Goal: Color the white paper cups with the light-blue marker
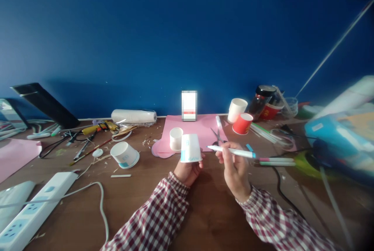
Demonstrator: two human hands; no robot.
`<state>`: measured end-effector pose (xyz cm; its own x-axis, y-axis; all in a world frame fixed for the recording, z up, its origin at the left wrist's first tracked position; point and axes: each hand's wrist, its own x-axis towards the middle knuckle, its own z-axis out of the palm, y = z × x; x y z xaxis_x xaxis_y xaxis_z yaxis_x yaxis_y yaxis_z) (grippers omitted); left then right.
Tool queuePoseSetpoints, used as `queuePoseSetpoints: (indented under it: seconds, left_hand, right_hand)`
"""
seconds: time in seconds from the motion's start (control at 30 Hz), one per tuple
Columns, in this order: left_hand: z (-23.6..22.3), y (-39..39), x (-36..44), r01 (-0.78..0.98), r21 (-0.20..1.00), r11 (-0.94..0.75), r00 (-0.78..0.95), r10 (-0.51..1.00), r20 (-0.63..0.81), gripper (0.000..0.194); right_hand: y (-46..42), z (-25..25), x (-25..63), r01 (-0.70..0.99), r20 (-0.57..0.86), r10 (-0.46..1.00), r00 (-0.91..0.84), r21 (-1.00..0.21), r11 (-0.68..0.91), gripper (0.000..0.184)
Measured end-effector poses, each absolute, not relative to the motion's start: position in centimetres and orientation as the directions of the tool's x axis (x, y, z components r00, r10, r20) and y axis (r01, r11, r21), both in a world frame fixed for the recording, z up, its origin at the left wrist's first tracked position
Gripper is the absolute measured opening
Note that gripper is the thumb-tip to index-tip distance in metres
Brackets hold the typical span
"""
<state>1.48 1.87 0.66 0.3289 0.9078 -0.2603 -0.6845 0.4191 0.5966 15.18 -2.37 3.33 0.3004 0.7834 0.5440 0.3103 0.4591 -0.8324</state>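
Observation:
An upside-down white paper cup point(191, 146) is held in my left hand point(187, 171), whose fingers close around it from below and behind. Blue zigzag marks run along the cup's lower edge, and a blue print shows on its side. Between the thumb and fingers of my right hand point(235, 167) is a white marker point(233, 151) with a light blue end. Its tip points left toward the cup and stays apart from it. Just behind the held cup, another paper cup point(176, 139) stands on pink paper point(201, 124). Scissors point(217, 136) lie near the right hand.
A cut-looking paper cup point(125, 155) and a power strip point(37, 208) are on the left. Wrapped stacked cups point(134, 116) lie near the wall. A phone-like screen point(189, 106) stands at the back. To the right are a red cup point(242, 123), a dark jar point(261, 101) and markers point(277, 162).

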Motion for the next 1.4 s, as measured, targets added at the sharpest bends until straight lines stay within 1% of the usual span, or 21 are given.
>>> queuePoseSetpoints:
  seconds: [0.07,0.2,0.3,0.4,0.5,0.67,0.83,1.1,1.27,1.4]
  left_hand:
    - [0.9,1.8,1.4,-0.69,0.568,0.448,0.354,0.894,-0.275,0.046]
    - [1.2,1.7,1.1,-0.691,0.518,0.504,0.415,0.863,-0.286,0.044]
    - [1.0,1.7,1.0,-0.694,0.509,0.509,0.44,0.86,-0.259,0.042]
    - [0.6,1.7,1.1,-0.711,0.506,0.488,0.439,0.87,-0.224,0.042]
    - [0.5,1.8,1.2,-0.719,0.523,0.457,0.418,0.886,-0.199,0.036]
    - [0.8,1.7,1.4,-0.698,0.558,0.449,0.401,0.89,-0.215,0.027]
    - [0.7,1.7,1.5,-0.701,0.562,0.439,0.404,0.894,-0.194,0.028]
    - [0.3,1.7,1.5,-0.698,0.566,0.438,0.406,0.894,-0.19,0.033]
    - [0.5,1.7,1.5,-0.688,0.601,0.407,0.431,0.895,-0.113,0.034]
    - [0.4,1.7,1.5,-0.672,0.626,0.396,0.429,0.897,-0.106,0.034]
  right_hand:
    - [-2.4,3.2,15.2,0.335,0.564,0.773,0.29,-0.817,0.47,0.015]
    - [-2.7,3.1,15.1,0.363,0.595,0.761,0.258,-0.79,0.495,0.013]
    - [-3.1,3.1,15.0,0.363,0.613,0.751,0.245,-0.777,0.515,0.012]
    - [-3.6,3.2,14.9,0.389,0.627,0.76,0.169,-0.751,0.534,0.016]
    - [-4.1,3.3,14.8,0.411,0.637,0.765,0.097,-0.726,0.552,0.017]
    - [-4.1,3.4,14.8,0.396,0.634,0.77,0.071,-0.726,0.562,0.015]
    - [-4.0,3.4,14.7,0.378,0.629,0.775,0.058,-0.733,0.566,0.013]
    - [-4.1,3.6,14.6,0.404,0.624,0.779,0.056,-0.728,0.554,0.016]
    - [-4.1,3.6,14.7,0.419,0.613,0.789,0.034,-0.726,0.546,0.016]
    - [-4.1,3.5,14.7,0.406,0.608,0.793,0.034,-0.733,0.545,0.017]
